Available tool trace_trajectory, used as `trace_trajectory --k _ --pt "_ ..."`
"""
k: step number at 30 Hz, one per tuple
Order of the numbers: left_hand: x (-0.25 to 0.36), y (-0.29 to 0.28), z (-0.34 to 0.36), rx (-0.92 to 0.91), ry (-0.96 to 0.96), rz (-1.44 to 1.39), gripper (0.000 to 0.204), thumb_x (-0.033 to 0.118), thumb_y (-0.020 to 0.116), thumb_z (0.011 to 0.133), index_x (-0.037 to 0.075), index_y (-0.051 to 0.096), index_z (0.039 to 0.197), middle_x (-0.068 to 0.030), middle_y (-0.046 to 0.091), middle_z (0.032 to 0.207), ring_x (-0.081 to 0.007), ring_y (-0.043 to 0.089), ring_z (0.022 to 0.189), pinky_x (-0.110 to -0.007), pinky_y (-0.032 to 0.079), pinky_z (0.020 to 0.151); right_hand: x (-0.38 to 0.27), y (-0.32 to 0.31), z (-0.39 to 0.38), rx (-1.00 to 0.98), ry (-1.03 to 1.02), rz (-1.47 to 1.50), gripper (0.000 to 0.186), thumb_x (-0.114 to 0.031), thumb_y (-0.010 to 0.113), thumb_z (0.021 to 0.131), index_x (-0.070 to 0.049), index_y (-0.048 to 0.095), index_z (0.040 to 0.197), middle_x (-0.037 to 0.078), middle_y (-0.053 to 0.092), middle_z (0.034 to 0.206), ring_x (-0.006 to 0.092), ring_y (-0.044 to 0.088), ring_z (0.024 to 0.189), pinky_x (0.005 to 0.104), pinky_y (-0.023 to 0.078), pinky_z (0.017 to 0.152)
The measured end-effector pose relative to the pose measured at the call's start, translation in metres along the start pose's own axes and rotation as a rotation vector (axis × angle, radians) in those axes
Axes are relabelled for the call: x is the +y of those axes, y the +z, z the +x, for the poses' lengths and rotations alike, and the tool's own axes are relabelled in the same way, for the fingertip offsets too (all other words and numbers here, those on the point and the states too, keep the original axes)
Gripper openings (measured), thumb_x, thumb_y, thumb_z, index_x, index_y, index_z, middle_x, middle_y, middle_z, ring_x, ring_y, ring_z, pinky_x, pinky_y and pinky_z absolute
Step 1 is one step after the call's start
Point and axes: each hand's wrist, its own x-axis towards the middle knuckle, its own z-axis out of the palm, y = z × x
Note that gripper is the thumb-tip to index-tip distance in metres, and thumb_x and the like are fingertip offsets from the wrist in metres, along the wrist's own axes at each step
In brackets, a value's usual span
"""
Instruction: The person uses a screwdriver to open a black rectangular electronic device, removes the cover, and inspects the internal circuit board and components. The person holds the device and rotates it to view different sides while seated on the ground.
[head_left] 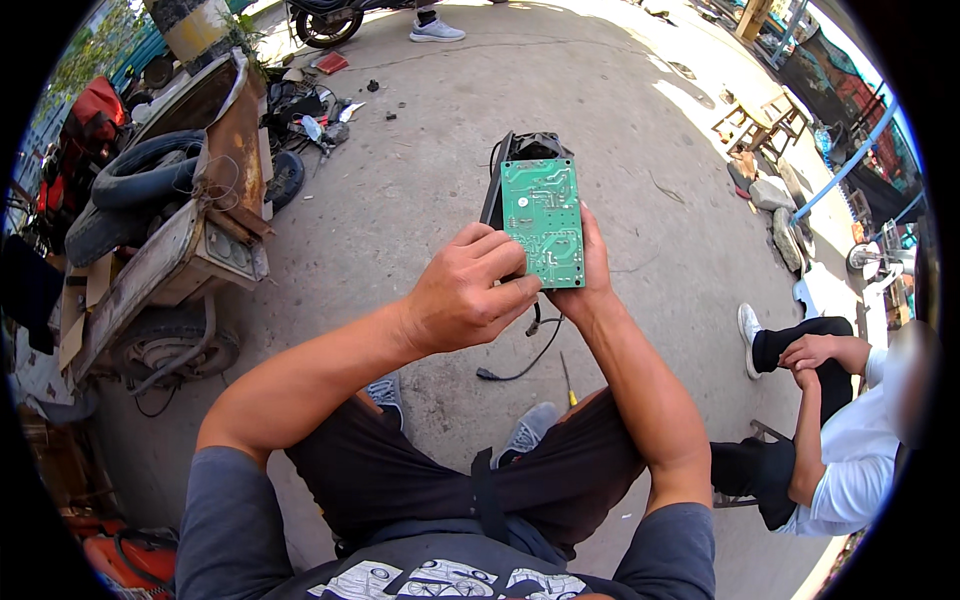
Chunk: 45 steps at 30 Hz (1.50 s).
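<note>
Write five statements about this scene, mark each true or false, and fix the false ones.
1. The right hand holds the green circuit board. True.
2. The left hand rests on a knee. False: its fingers are at the board's lower left.
3. A yellow-handled tool lies on the ground. True.
4. The person in the white top is standing. False: that person is seated, at the right.
5. A black tyre lies on the worn cart. True.

bright sunlight lies in patches on cracked concrete ground (630,170); wooden stools (752,114) stand far right.
</note>
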Motion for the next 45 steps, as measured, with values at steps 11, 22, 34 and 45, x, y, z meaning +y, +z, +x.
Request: trace_trajectory --k 11,22,34,45 --pt "0.003 0.025 0.001 -0.013 0.152 0.173 0.026 0.008 0.068 0.064 0.001 0.068 0.089 -0.0039 0.053 0.077 -0.0202 0.056 0.07 -0.037 0.047 0.07 0.003 0.005 0.0 0.019 -0.007 0.005 0.056 -0.049 0.027 0.105 -0.009 0.058 0.129 0.011 0.068 0.117 0.0252 0.068 0.1 0.0426 0.056 0.092" --pt "0.006 0.029 0.0 -0.045 0.152 0.201 0.025 0.009 0.066 0.067 0.0 0.068 0.09 -0.0046 0.053 0.078 -0.0206 0.057 0.072 -0.038 0.046 0.073 0.006 0.002 0.002 0.027 -0.004 0.031 0.056 -0.049 0.029 0.105 -0.009 0.058 0.13 0.012 0.068 0.118 0.0259 0.068 0.101 0.0434 0.056 0.091" --pt "-0.001 0.015 -0.002 -0.01 -0.114 0.082 0.018 0.007 0.073 0.076 0.006 0.059 0.088 -0.0066 0.053 0.082 -0.0252 0.054 0.076 -0.04 0.041 0.076 -0.002 0.007 -0.003 0.056 -0.013 0.017 0.056 -0.048 0.025 0.106 -0.01 0.058 0.13 0.01 0.067 0.12 0.0246 0.068 0.104 0.0425 0.056 0.091" --pt "-0.035 -0.006 -0.02 0.057 -0.521 -0.072 0.007 0.006 0.062 0.093 0.002 0.057 0.09 -0.0101 0.055 0.085 -0.025 0.052 0.075 -0.036 0.042 0.068 -0.008 0.005 -0.004 0.075 0.002 0.017 0.055 -0.049 0.029 0.105 -0.011 0.056 0.133 0.009 0.066 0.122 0.0243 0.066 0.108 0.044 0.054 0.095"
